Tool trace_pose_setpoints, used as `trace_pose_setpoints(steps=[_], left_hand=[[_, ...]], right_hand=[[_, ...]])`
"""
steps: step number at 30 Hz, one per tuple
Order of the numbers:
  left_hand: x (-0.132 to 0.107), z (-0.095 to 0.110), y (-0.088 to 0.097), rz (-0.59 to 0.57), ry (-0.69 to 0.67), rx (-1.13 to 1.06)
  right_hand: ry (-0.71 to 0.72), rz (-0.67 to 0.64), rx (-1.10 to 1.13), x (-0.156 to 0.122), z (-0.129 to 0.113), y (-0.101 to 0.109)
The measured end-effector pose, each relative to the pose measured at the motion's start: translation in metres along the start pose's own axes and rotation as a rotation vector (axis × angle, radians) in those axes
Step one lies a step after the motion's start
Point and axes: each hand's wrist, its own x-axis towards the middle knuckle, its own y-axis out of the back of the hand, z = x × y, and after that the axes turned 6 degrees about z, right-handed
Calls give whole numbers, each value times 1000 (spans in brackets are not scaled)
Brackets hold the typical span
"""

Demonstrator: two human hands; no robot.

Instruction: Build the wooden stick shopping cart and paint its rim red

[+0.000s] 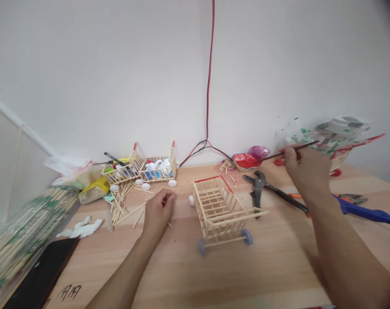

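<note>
My right hand (306, 169) is closed around a thin dark paintbrush (278, 155). The brush's tip reaches the edge of a small dish of red paint (246, 161) by the wall. On the table, my left hand (159, 209) rests with its fingers curled in, and I see nothing in them. Between my hands stands a miniature cart (214, 201) made of thin wooden sticks. Red paint covers part of its rim at the far end, while the handle bar nearest me is bare wood. Its round wheels are white and bluish grey.
Two more stick carts (158, 168) holding small items stand at the back left, near loose sticks (119, 206). Pliers (257, 189) and a blue-handled glue gun (362, 210) lie on the right. Bagged sticks (34, 227), crumpled tissue (82, 227) and a black phone (42, 274) occupy the left.
</note>
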Motion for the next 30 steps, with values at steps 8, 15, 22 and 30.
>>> trace_pose_setpoints(steps=[8, 15, 22, 30], left_hand=[[-1, 2, 0, -9, 18, -23], [-1, -3, -2, -12, 22, -31], [0, -5, -3, -10, 3, -18], [1, -3, -3, 0, 1, -15]], right_hand=[[-171, 50, 514, -3, -2, 11], [-349, -312, 1215, -21, -35, 9], [-265, -582, 1206, -43, -57, 2], [-211, -690, 1209, -47, -57, -1]])
